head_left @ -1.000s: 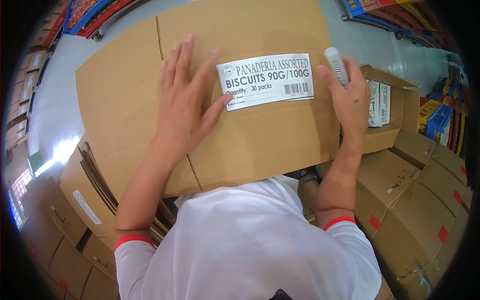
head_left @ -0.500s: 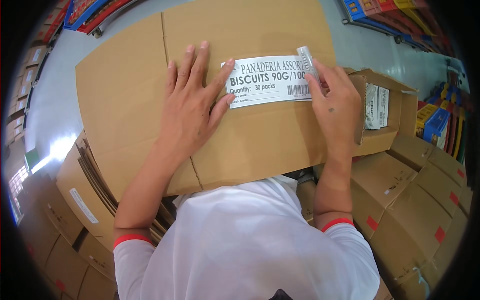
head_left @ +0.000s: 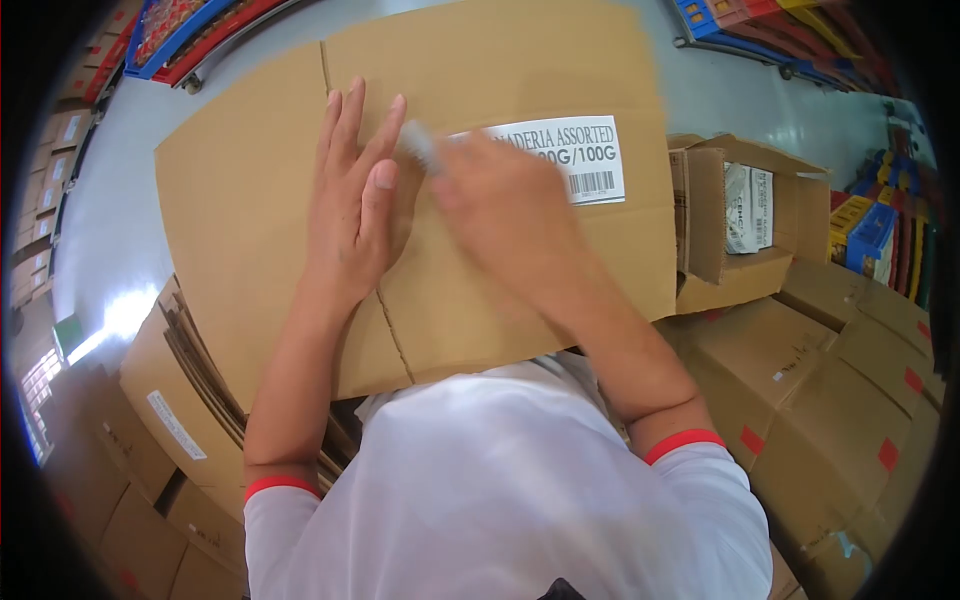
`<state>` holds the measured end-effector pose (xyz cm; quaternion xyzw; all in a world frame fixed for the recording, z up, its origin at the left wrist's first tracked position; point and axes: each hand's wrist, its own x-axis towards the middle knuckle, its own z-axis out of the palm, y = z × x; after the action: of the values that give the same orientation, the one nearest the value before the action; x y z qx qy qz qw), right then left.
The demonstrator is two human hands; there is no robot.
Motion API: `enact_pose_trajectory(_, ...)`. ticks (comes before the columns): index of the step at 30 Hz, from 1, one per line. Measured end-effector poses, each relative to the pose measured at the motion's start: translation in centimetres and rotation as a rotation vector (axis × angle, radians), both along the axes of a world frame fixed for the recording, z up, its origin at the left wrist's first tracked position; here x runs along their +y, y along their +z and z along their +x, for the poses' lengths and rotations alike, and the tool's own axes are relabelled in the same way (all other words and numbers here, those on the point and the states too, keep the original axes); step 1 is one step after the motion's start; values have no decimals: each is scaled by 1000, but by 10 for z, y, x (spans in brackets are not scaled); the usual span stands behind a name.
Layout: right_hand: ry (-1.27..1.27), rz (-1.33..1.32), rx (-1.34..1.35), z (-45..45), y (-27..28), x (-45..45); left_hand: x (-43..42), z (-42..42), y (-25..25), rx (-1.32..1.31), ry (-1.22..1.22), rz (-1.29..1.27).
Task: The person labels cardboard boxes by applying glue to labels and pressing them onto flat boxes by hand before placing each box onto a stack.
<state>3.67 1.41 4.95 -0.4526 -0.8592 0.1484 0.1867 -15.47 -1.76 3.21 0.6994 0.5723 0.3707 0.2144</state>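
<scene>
A white printed label (head_left: 598,160) reading "Assorted" and "100G" lies on a large flat cardboard box (head_left: 545,310). My right hand (head_left: 515,195) is closed around a small, clear, tube-like piece (head_left: 420,147), blurred by motion. It is over the label's left part and hides much of the print there. To the left, my left hand (head_left: 350,205) rests on edge against the cardboard, its fingers stretched and partly apart, holding nothing. The tip of the clear piece is close to the left fingers; whether they touch I cannot tell.
An open carton (head_left: 705,215) with printed labels (head_left: 748,210) inside stands at the right. Stacked cartons (head_left: 820,420) with red stickers fill the lower right. Folded cardboard sheets (head_left: 205,350) lean at the left. Colored crates (head_left: 765,30) stand at the upper right.
My right hand has swept left across the label with the clear piece, from its right end to its left. My left hand has come off the label's left edge and turned on its side.
</scene>
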Motion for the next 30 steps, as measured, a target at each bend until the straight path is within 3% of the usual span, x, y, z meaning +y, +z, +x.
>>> enact_pose_trajectory(3, -295, -22, 16, 78, 6, 24, -3, 8, 3, 141, -12, -65)
enact_pose_trajectory(5, -395, -24, -19, 115, 17, 32, 1, 12, 1, 530, -45, -39)
enact_pose_trajectory(7, -528, -80, -119, 131, 22, 30, 2, 16, 2, 558, -49, -42)
enact_pose_trajectory(14, -163, -89, 31, 77, 15, -11, -36, 5, 17, 686, -260, -131)
enact_pose_trajectory(16, -272, -353, 198, 89, 13, -4, -59, 0, 21, 724, -336, -171)
enact_pose_trajectory(17, -269, -358, 210, 98, 13, 1, -66, -2, 22, 743, -419, -199)
enact_pose_trajectory(19, -416, -554, 591, 115, 10, 13, -73, -2, 24, 695, -423, -227)
enact_pose_trajectory(20, -423, -557, 595, 118, 9, 17, -74, -1, 24, 631, -426, -254)
enact_pose_trajectory(22, -576, -381, 972, 124, 7, 28, -54, 6, 22, 561, -372, -228)
enact_pose_trajectory(24, -624, -417, 1069, 135, -7, 34, -23, 19, 19, 486, -319, -196)
enact_pose_trajectory(26, -673, -454, 1163, 146, -12, 36, 8, 39, 15, 630, -345, -115)
enact_pose_trajectory(28, -558, -487, 1310, 152, -11, 35, 34, 63, 3, 592, -371, -57)
enact_pose_trajectory(30, -604, -469, 1306, 153, -14, 37, 51, 92, -9, 558, -393, 4)
